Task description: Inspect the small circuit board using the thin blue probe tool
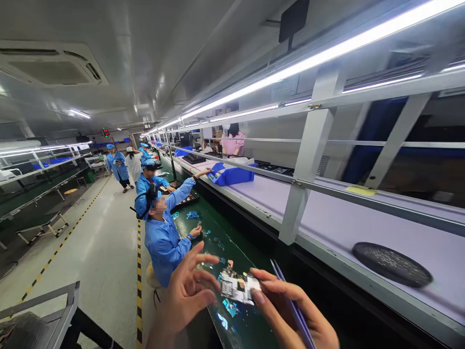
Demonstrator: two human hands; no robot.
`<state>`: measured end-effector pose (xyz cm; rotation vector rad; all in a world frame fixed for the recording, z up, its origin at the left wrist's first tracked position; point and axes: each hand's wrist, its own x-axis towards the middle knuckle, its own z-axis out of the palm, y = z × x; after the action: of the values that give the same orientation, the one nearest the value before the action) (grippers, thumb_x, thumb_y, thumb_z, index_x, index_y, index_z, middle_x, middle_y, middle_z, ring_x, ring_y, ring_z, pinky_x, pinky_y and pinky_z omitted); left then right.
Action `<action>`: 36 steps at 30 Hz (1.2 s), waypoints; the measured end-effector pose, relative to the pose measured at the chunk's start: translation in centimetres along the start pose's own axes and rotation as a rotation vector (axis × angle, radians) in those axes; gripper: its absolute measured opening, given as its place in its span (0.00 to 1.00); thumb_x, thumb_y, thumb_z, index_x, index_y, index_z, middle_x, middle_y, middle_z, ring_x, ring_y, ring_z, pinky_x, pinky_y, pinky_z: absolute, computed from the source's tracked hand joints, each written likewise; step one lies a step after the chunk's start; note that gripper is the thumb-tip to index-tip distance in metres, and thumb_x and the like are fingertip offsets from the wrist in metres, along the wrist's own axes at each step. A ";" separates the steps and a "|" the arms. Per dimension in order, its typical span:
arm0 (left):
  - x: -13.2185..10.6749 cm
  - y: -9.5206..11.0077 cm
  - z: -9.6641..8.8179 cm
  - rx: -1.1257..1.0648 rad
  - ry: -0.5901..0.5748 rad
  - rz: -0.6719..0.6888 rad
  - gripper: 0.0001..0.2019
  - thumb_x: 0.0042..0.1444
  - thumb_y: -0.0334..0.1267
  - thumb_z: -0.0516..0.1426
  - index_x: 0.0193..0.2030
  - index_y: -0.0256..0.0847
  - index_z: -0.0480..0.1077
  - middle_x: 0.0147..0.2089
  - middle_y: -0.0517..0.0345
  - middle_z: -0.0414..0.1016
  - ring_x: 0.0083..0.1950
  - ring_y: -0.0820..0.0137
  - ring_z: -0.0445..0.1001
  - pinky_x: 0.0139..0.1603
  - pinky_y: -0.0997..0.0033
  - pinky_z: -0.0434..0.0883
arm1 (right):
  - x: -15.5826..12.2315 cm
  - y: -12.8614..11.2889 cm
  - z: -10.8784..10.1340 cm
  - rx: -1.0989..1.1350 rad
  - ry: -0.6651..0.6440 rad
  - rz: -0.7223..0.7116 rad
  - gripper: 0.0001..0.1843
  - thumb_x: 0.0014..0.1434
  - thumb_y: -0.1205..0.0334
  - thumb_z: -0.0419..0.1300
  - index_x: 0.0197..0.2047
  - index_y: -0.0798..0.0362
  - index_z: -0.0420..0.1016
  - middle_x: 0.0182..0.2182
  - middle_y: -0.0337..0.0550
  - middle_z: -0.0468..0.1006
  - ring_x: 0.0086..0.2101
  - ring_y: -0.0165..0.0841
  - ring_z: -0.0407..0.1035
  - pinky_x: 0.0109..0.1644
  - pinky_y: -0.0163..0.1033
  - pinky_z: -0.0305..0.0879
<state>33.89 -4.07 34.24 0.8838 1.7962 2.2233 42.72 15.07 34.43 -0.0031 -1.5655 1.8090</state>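
A small circuit board [238, 287] with white labels and metal shields sits between my hands, slightly blurred. My left hand [185, 295] has its fingers spread, with the fingertips at the board's left edge. I cannot tell whether they grip it. My right hand [286, 305] holds a slim blue-violet pair of tweezers [290, 303], and its fingertips reach the board's right edge. Below the board, shiny blue pieces [229, 307] lie on the green bench mat [240, 261].
A seated co-worker in a blue smock [163, 242] works close on the left, with scattered parts along the bench. A lilac shelf [337, 228] with a metal rail [363, 201] runs above the bench, holding a dark round mat [392, 264] and a blue bin [230, 174].
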 end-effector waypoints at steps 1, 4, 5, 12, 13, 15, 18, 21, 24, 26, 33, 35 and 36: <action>0.2 -0.4 0.9 -0.096 -0.050 0.053 0.44 0.49 0.45 0.74 0.72 0.62 0.62 0.59 0.50 0.78 0.44 0.67 0.82 0.37 0.76 0.79 | 0.2 -0.2 0.3 0.027 -0.030 -0.001 0.08 0.56 0.59 0.74 0.36 0.52 0.82 0.43 0.51 0.87 0.43 0.46 0.83 0.42 0.38 0.84; 0.8 -1.3 3.0 -0.210 -0.088 0.146 0.41 0.44 0.45 0.76 0.66 0.62 0.70 0.60 0.52 0.79 0.46 0.67 0.84 0.40 0.80 0.80 | 0.3 -1.1 1.5 0.103 -0.074 0.053 0.06 0.58 0.60 0.73 0.37 0.49 0.82 0.44 0.49 0.86 0.42 0.44 0.83 0.42 0.39 0.84; 1.0 -1.5 3.5 -0.215 -0.075 0.181 0.34 0.44 0.46 0.76 0.60 0.59 0.75 0.57 0.54 0.81 0.46 0.68 0.84 0.41 0.81 0.80 | 0.1 -1.3 1.8 0.113 -0.074 0.066 0.06 0.58 0.59 0.73 0.37 0.49 0.82 0.44 0.48 0.86 0.43 0.43 0.83 0.42 0.38 0.84; 1.1 -1.5 5.1 -0.206 -0.002 0.396 0.21 0.49 0.45 0.72 0.50 0.53 0.77 0.55 0.57 0.83 0.58 0.59 0.80 0.53 0.69 0.81 | -1.7 -1.2 0.8 0.076 0.065 -0.135 0.25 0.72 0.38 0.50 0.52 0.44 0.80 0.53 0.47 0.80 0.56 0.40 0.74 0.59 0.44 0.76; 0.9 -1.5 5.2 -0.196 0.003 0.410 0.22 0.48 0.45 0.72 0.50 0.53 0.77 0.55 0.57 0.83 0.56 0.59 0.81 0.53 0.68 0.81 | -1.7 -1.3 0.2 0.093 0.028 -0.221 0.28 0.72 0.36 0.47 0.54 0.44 0.79 0.51 0.47 0.79 0.55 0.40 0.74 0.59 0.46 0.77; 0.7 -1.4 5.3 -0.167 0.012 0.437 0.23 0.47 0.45 0.72 0.51 0.52 0.77 0.54 0.57 0.83 0.55 0.60 0.82 0.53 0.69 0.81 | -1.7 -1.8 -0.7 0.075 -0.066 -0.381 0.27 0.72 0.37 0.48 0.50 0.47 0.79 0.42 0.45 0.78 0.50 0.39 0.76 0.55 0.45 0.78; 0.6 -0.8 5.5 -0.143 0.017 0.482 0.23 0.48 0.45 0.72 0.52 0.51 0.77 0.54 0.58 0.84 0.54 0.65 0.83 0.52 0.74 0.81 | -1.7 -3.0 -1.3 -0.090 -0.205 -0.532 0.13 0.72 0.51 0.57 0.45 0.51 0.76 0.34 0.41 0.77 0.50 0.40 0.78 0.61 0.47 0.76; 0.7 -0.2 5.8 -0.120 -0.010 0.535 0.22 0.49 0.46 0.72 0.52 0.50 0.78 0.53 0.59 0.84 0.53 0.66 0.84 0.53 0.72 0.82 | -2.1 -3.9 -1.1 -0.212 -0.251 -0.582 0.05 0.67 0.63 0.64 0.44 0.52 0.73 0.33 0.39 0.81 0.52 0.40 0.79 0.71 0.53 0.66; 0.5 0.0 5.7 -0.092 -0.032 0.548 0.22 0.51 0.47 0.71 0.52 0.50 0.77 0.54 0.60 0.84 0.53 0.64 0.83 0.54 0.66 0.83 | -2.2 -4.3 -1.0 -0.255 -0.284 -0.580 0.07 0.63 0.69 0.67 0.40 0.51 0.72 0.29 0.37 0.81 0.48 0.40 0.81 0.68 0.53 0.70; 0.3 -0.2 5.6 -0.082 -0.043 0.544 0.22 0.52 0.48 0.71 0.53 0.51 0.76 0.55 0.60 0.83 0.53 0.64 0.84 0.54 0.66 0.83 | -2.2 -4.4 -1.0 -0.250 -0.296 -0.574 0.08 0.62 0.70 0.67 0.39 0.51 0.72 0.28 0.36 0.81 0.45 0.39 0.82 0.63 0.51 0.75; -0.1 -0.4 5.3 -0.054 -0.037 0.537 0.23 0.50 0.48 0.71 0.53 0.51 0.76 0.55 0.60 0.83 0.52 0.63 0.84 0.53 0.65 0.83 | -2.3 -4.3 -0.6 -0.234 -0.255 -0.543 0.09 0.60 0.74 0.67 0.39 0.53 0.74 0.29 0.37 0.81 0.44 0.40 0.83 0.59 0.49 0.80; 0.0 -0.2 5.4 -0.063 -0.034 0.541 0.22 0.51 0.48 0.71 0.52 0.50 0.76 0.54 0.60 0.83 0.52 0.63 0.84 0.52 0.66 0.83 | -2.4 -4.3 -0.4 -0.226 -0.246 -0.539 0.10 0.59 0.75 0.67 0.39 0.53 0.74 0.28 0.37 0.81 0.43 0.40 0.83 0.58 0.49 0.80; 0.0 -0.1 5.5 -0.069 -0.031 0.542 0.22 0.51 0.48 0.71 0.52 0.50 0.76 0.54 0.60 0.83 0.51 0.64 0.84 0.52 0.66 0.83 | -2.4 -4.2 -0.4 -0.226 -0.243 -0.534 0.10 0.59 0.75 0.67 0.39 0.53 0.74 0.28 0.37 0.80 0.43 0.40 0.83 0.58 0.48 0.80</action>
<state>36.72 0.57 34.75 1.5282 1.5911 2.5292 46.84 14.10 36.90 0.4979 -1.7271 1.2443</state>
